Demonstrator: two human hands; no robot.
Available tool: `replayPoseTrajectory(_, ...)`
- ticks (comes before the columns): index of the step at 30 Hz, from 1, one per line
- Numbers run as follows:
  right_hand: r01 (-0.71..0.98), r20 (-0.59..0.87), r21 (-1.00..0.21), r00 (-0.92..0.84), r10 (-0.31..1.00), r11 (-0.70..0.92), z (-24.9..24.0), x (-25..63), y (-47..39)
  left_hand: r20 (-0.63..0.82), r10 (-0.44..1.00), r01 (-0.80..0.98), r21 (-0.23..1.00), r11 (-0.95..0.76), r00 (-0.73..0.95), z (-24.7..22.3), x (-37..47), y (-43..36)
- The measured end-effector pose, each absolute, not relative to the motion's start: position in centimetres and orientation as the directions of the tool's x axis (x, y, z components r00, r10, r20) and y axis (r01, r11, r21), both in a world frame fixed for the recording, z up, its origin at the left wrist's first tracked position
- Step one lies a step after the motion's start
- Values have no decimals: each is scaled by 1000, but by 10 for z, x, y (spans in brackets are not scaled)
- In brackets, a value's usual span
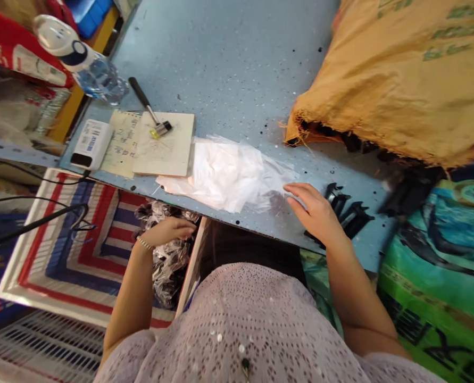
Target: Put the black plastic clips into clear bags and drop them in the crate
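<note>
A stack of clear plastic bags (231, 170) lies near the front edge of the blue speckled table (221, 64). My right hand (310, 210) hovers by the right end of the bags, thumb and fingers apart, holding nothing. Just beyond it lie several black plastic parts (352, 218). My left hand (168, 230), a bracelet at its wrist, is over the basket below the table edge, fingers together and pointing right; whatever its fingers might hold is hidden. Under it sit dark items in clear wrapping (168, 276).
A hammer (144, 98) rests on a square board (167, 154), beside a handwritten note (121, 141), a white box (92, 143) and a water bottle (97, 74). An orange woven sack (400, 80) covers the right back. A striped basket (65, 239) stands lower left, a green sack (440, 271) right.
</note>
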State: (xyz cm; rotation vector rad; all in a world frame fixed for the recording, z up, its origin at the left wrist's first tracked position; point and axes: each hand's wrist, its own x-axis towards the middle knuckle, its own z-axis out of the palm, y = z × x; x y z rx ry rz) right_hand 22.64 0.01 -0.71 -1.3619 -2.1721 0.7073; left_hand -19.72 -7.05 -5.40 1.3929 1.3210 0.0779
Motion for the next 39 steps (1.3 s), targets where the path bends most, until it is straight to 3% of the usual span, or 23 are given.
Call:
replayPoseTrajectory(2,709,113,-640,-296,949,297,-2,250,-3,-439,731,465,865,188,522,-30,-148,-60)
replayPoseTrajectory(4,743,119,-631,-188,975,220,2,274,-7,-164,874,365,931,-16,458,-18,-88,-41)
replayPoseTrajectory(7,787,128,-603,-65,990,130,11,309,-17,98,958,601,761,-246,268,-31,-8,-6)
replayPoseTrajectory(9,838,126,-537,-38,991,100,19,329,-23,107,951,738,608,-293,290,-50,21,11)
replayPoseTrajectory(11,906,111,-406,-77,991,116,22,341,-26,70,940,769,556,-316,335,-65,27,21)
replayPoseTrajectory(13,942,65,-277,-179,982,190,16,345,-22,48,932,725,615,-311,360,-70,17,26)
replayPoseTrajectory(15,927,8,-230,-301,953,295,2,343,-11,28,935,649,713,-266,353,-69,4,28)
replayPoseTrajectory(19,876,-34,-277,-419,907,394,-14,334,4,14,972,502,855,-134,236,-62,-10,29)
replayPoseTrajectory(24,943,86,-291,-142,986,162,7,293,-15,1,985,405,911,-73,174,-62,-9,27)
replayPoseTrajectory(26,897,93,-415,-122,988,150,10,259,-17,12,983,400,913,-86,184,-61,-5,24)
replayPoseTrajectory(29,767,-41,-638,-121,992,67,-5,205,-3,37,981,395,912,-111,190,-57,-2,21)
replayPoseTrajectory(32,682,-186,-726,-80,979,-82,-30,175,19,58,992,423,901,-100,111,-51,-6,19)
replayPoseTrajectory(36,693,-223,-710,-58,973,-121,-36,184,21,149,988,453,878,-153,47,-49,-13,19)
replayPoseTrajectory(39,826,-214,-557,-42,976,-86,-10,216,3,260,947,503,802,-321,190,-53,-12,20)
